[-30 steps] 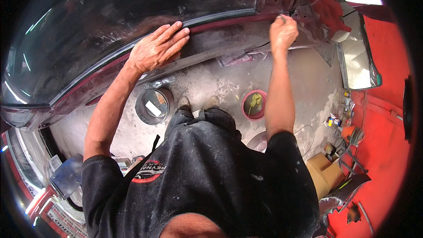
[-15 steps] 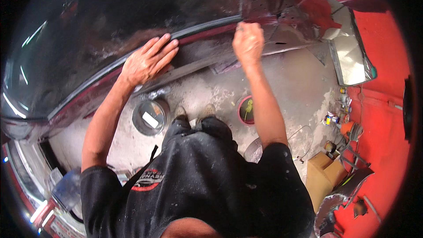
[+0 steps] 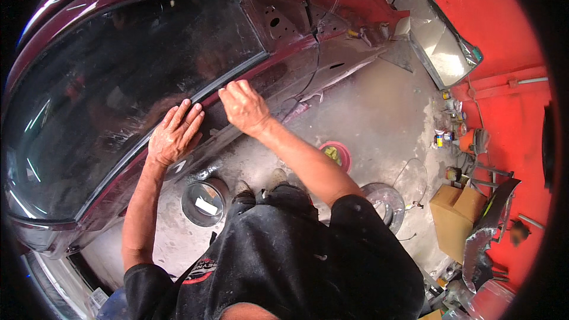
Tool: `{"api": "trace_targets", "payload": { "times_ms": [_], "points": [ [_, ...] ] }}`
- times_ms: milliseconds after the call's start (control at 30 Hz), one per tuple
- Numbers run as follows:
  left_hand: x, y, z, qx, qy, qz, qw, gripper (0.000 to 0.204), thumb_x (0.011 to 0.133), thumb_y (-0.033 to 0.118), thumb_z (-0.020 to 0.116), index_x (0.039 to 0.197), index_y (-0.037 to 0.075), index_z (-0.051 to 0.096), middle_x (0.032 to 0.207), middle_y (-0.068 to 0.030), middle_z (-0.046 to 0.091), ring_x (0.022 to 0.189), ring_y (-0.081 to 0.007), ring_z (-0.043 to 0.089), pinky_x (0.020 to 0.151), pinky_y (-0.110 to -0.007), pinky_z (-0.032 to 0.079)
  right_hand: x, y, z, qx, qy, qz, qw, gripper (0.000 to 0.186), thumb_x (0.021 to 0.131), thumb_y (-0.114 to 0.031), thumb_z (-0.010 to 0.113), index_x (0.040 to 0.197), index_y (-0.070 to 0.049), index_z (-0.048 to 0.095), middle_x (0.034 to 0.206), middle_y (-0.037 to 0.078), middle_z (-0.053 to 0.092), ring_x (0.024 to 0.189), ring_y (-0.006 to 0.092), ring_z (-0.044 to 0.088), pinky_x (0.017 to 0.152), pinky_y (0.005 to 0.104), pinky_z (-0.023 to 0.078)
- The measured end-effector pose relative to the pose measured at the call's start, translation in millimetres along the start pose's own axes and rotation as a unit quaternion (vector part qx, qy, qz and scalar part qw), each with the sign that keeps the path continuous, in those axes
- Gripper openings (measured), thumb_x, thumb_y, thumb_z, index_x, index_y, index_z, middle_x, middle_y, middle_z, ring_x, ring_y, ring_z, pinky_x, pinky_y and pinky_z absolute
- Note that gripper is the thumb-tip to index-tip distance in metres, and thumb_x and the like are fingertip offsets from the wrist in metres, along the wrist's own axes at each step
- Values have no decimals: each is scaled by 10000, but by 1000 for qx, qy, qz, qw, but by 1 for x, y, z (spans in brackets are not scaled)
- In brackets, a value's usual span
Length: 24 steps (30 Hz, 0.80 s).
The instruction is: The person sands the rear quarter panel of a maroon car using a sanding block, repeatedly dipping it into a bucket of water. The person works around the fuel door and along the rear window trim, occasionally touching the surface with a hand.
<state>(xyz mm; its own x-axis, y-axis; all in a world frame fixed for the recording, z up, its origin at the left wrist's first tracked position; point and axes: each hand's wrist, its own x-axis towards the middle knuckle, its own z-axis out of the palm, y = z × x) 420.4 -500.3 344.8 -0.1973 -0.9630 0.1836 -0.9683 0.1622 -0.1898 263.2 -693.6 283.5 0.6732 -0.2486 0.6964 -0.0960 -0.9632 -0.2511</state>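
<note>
A dark red car door (image 3: pixel 284 83) stretches before me, scuffed and dusty along its lower panel. Its dark window glass (image 3: pixel 136 83) is bordered below by a grey-black trim strip (image 3: pixel 237 71). My left hand (image 3: pixel 173 135) lies open, fingers extended, across the door just under the window, fingertips at the strip. To its right, my right hand (image 3: pixel 244 106) is closed in a pinch close against the strip. Whatever its fingers grip, if anything, is hidden behind them.
On the floor by my feet stand a dark bucket (image 3: pixel 204 202) with a white piece inside and a pink-red tub (image 3: pixel 336 157) holding something yellow-green. A cardboard box (image 3: pixel 453 213), a loose dark panel (image 3: pixel 492 231) and several small cans line the red wall (image 3: pixel 504 160).
My right hand has moved left along the trim strip, closer to my left hand, and remains closed. My left hand still rests flat on the door. The view has shifted, showing more of the car.
</note>
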Motion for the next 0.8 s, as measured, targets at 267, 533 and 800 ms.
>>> {"api": "trace_targets", "payload": {
  "times_ms": [267,533,800],
  "points": [
    [1,-1,1,-4,20,18,1000,614,830,266,760,1366,50,551,1465,-111,545,1397,-347,462,1108,-472,425,-11,59,-20,-89,-39,-89,991,270,807,-94,601,1020,65,648,835,110,595,807,271,577,781,396,457],
    [-3,1,-2,9,21,2,1000,621,825,257,765,1370,60,542,1463,-100,549,1403,-337,459,1116,-469,418,0,48,-25,-44,-85,-64,993,217,806,-91,603,1003,-19,659,908,91,588,930,262,574,894,396,483],
    [-5,-6,1,-8,17,7,1000,607,806,258,754,1350,56,577,1487,-83,532,1398,-310,473,1120,-454,424,13,-5,2,-2,-73,-156,985,223,806,-133,628,1006,-40,657,917,83,580,912,260,564,852,361,494]
  ]
}}
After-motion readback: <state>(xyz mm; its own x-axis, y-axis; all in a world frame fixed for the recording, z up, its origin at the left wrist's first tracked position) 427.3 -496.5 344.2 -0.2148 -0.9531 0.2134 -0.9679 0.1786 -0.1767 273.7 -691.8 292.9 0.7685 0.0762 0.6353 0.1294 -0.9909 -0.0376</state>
